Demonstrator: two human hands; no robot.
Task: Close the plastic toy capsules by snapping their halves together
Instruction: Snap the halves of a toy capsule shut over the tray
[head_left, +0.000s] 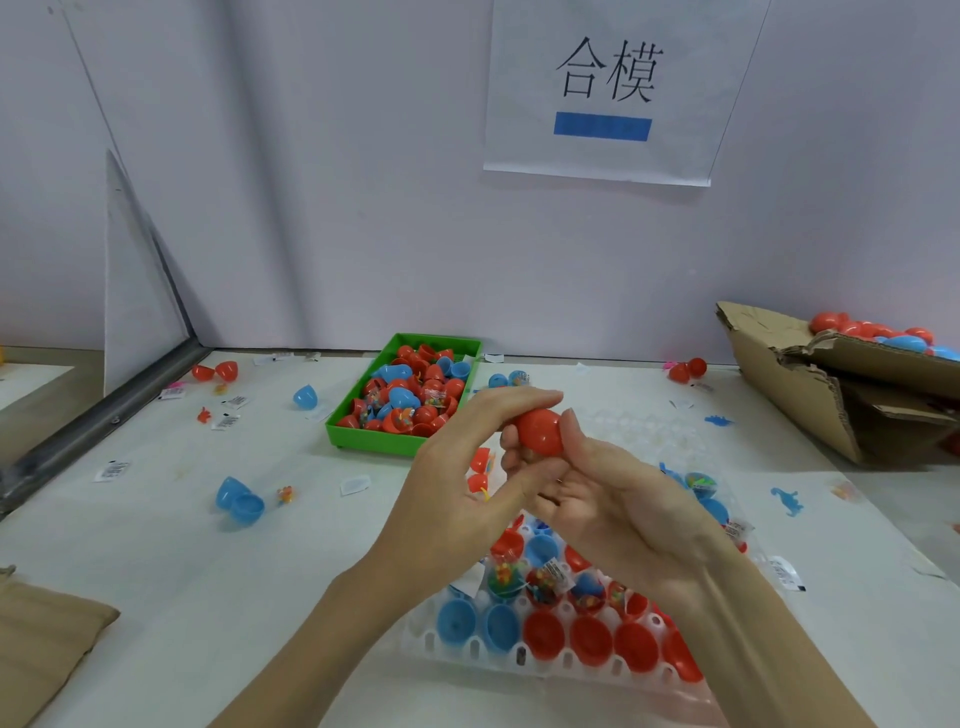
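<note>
A red capsule (540, 432) is held above the table between both hands. My left hand (467, 467) curls its fingers over the capsule's top and far side. My right hand (613, 493) grips it from below and the right, thumb against its side. Under my wrists lies a clear white holder tray (467, 647) with rows of open red and blue capsule halves, some with small toys in them. Whether the held capsule's halves are fully joined cannot be told.
A green tray (363, 434) full of red and blue capsule halves sits behind my hands. A torn cardboard box (810, 384) with capsules stands at the right. Loose blue capsule halves (240, 501), red halves (215, 371), toys and paper labels lie scattered on the white table.
</note>
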